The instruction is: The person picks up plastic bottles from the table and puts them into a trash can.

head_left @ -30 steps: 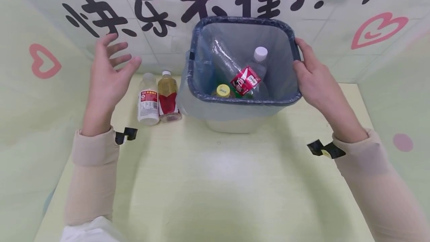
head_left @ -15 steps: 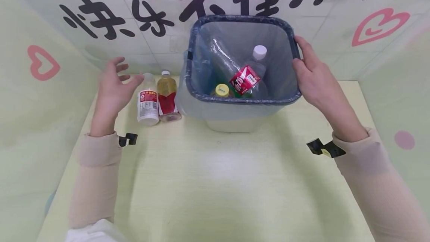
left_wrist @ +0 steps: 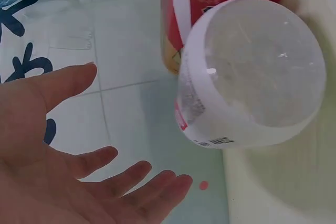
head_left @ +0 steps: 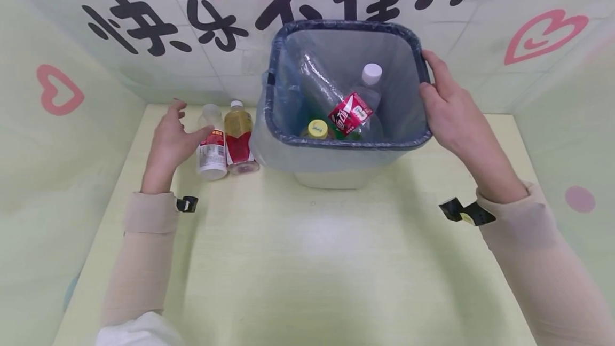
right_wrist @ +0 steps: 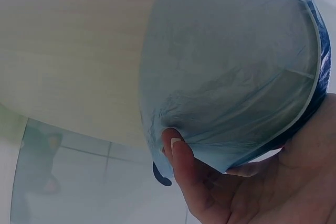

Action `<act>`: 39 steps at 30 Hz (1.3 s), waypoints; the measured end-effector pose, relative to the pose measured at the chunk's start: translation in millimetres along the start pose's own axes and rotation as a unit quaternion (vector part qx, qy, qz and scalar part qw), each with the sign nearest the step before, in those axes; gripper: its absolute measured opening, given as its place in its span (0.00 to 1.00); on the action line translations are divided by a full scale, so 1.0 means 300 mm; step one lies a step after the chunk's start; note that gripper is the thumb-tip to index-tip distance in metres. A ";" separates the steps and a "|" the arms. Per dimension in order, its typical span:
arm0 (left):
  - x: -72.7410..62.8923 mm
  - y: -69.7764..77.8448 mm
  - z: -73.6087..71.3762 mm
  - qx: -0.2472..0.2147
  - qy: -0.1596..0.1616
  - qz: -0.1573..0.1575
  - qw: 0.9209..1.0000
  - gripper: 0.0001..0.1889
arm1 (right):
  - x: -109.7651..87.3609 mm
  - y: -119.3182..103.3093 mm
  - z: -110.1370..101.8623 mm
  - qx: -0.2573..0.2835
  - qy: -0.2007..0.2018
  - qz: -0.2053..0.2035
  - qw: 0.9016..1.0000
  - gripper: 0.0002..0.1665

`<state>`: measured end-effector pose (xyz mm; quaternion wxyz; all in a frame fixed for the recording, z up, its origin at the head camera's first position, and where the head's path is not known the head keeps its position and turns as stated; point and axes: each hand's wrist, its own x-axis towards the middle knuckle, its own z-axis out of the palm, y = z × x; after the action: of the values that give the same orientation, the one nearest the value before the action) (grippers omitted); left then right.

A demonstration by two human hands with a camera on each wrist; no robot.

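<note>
My left hand (head_left: 172, 140) is beside a clear bottle with a red and white label (head_left: 212, 156), its thumb over the bottle's upper part and its fingers spread. In the left wrist view a gap shows between the fingers and this bottle (left_wrist: 262, 72). Against its right side stands a bottle of amber drink with a red label (head_left: 238, 138). My right hand (head_left: 451, 103) grips the right rim of a lined trash can (head_left: 336, 156); the right wrist view shows fingers pressing the bluish bag (right_wrist: 231, 77) on its outside. Inside lie a red-labelled bottle (head_left: 352, 113), a white-capped one and a yellow-capped one (head_left: 318, 130).
The pale table (head_left: 307, 260) extends in front of the trash can. A wall (head_left: 230, 73) with large black characters stands close behind the bottles and the can. Side walls with pink hearts (head_left: 60, 89) rise at left and right.
My left hand has come down and to the right, from above the table's left side to beside the clear bottle. The right hand stays on the trash can's rim.
</note>
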<state>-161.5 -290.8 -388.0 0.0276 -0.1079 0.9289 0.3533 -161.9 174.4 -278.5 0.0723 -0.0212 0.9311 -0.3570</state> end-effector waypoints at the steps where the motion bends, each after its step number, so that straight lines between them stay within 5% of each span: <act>1: 0.002 -0.005 0.004 0.004 -0.005 -0.002 1.000 0.48 | 0.000 0.001 0.000 0.001 0.000 0.000 1.000 0.34; 12: 0.018 -0.053 0.037 0.021 -0.052 -0.030 0.998 0.53 | 0.002 0.001 0.002 -0.001 0.002 -0.003 1.000 0.34; 25: 0.025 -0.059 0.065 0.013 -0.057 -0.030 0.998 0.48 | 0.004 0.007 0.003 0.001 0.003 -0.002 1.000 0.34; 39: 0.054 -0.051 0.115 0.061 -0.114 -0.017 0.992 0.45 | -0.005 0.003 0.006 0.012 0.009 -0.017 1.000 0.34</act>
<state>-174.9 -282.1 -425.8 0.1455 -0.0810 0.9375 0.3054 -160.2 174.0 -280.3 0.0582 -0.0334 0.9269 -0.3692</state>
